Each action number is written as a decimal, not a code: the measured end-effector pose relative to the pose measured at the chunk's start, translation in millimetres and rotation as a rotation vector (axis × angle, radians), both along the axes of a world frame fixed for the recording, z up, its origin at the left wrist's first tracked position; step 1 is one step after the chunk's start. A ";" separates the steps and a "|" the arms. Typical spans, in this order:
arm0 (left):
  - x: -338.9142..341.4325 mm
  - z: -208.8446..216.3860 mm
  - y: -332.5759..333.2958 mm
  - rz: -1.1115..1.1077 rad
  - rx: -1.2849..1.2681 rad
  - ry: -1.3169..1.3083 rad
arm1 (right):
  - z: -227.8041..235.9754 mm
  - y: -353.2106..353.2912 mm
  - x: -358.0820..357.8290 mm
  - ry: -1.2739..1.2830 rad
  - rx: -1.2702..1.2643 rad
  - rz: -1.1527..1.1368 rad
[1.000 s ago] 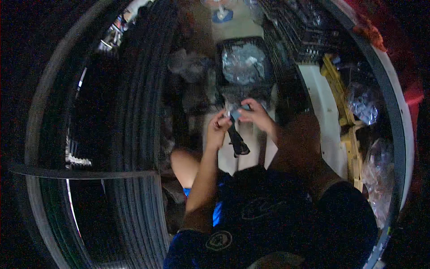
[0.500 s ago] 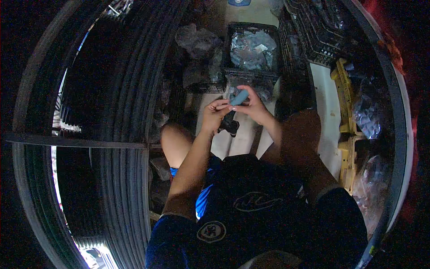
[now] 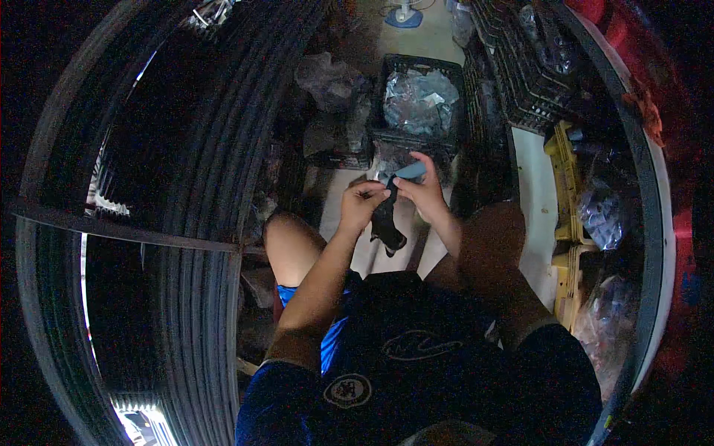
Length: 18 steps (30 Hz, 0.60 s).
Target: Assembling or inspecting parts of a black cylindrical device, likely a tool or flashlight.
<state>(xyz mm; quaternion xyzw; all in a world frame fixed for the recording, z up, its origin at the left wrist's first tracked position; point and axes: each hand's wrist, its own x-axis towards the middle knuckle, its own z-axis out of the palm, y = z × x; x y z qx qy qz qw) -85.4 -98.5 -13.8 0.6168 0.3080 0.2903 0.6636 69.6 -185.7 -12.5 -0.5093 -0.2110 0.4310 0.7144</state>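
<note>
My left hand (image 3: 359, 205) is closed, its thumb and fingertips pinching the top of a dark, limp-looking piece (image 3: 385, 220). This piece hangs down below my fingers and has a paler spot at its lower end; its kind is too dark to make out. Opposite it, my right hand (image 3: 424, 191) grips a light blue, tube-like piece (image 3: 410, 172) between thumb and fingers, with the index finger raised along its far end. The fingertips of both hands nearly meet where the blue piece and the dark piece come together. Whether the two pieces are joined there, I cannot tell.
Beyond my hands stands a black crate (image 3: 422, 63) with clear bags of bluish pieces (image 3: 420, 100). Stacked black crates (image 3: 513, 67) and yellow crates (image 3: 565, 167) line the right side, with a clear bag (image 3: 601, 215) beside them. A ribbed dark wall (image 3: 201, 297) rises at left.
The blue piece has tipped from a steep slant to a flatter one. More of the dark piece now hangs visibly below my fingers. The whole view has shifted slightly.
</note>
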 end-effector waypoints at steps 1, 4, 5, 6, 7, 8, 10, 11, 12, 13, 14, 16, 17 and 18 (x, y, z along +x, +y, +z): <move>-0.1 -0.2 -0.7 -0.020 -0.035 0.068 | -0.7 -0.4 0.5 0.024 0.020 -0.010; -0.3 -3.4 -2.0 -0.032 -0.117 0.178 | 0.3 -4.1 1.2 -0.081 0.007 -0.027; 0.5 -5.5 -1.6 -0.047 -0.141 0.184 | 1.9 -5.0 1.5 -0.058 -0.011 -0.003; 1.6 -8.0 -1.7 -0.048 -0.103 0.111 | 4.1 -5.5 1.4 -0.036 -0.028 0.023; 2.9 -10.3 -0.9 -0.066 -0.066 0.026 | 7.0 -6.0 1.9 -0.013 -0.045 0.049; 4.2 -12.3 -0.3 -0.069 -0.061 0.005 | 10.0 -5.9 2.4 -0.046 -0.025 0.054; 6.2 -14.7 -3.6 -0.075 0.002 -0.100 | 16.2 -6.1 4.3 -0.110 0.018 0.060; 7.2 -14.6 -5.4 -0.067 -0.014 -0.061 | 18.8 -6.8 5.0 -0.078 0.020 0.043; 7.7 -13.3 -7.7 -0.100 -0.035 -0.149 | 21.0 -6.6 5.4 -0.088 0.025 0.001; 7.8 -11.5 -9.9 -0.127 -0.090 -0.178 | 22.9 -6.4 5.8 -0.100 0.029 -0.042; 7.6 -8.8 -11.8 -0.168 -0.155 -0.222 | 24.2 -5.8 5.4 -0.111 0.034 -0.084; 5.8 -2.8 -12.2 -0.082 -0.004 -0.177 | 26.6 -5.3 4.7 -0.188 0.044 -0.019; 5.0 -0.2 -10.8 -0.061 0.047 -0.180 | 27.8 -5.2 4.4 -0.227 0.050 0.011; 4.9 1.7 -8.4 -0.060 0.069 -0.184 | 28.9 -5.1 3.6 -0.267 0.054 0.041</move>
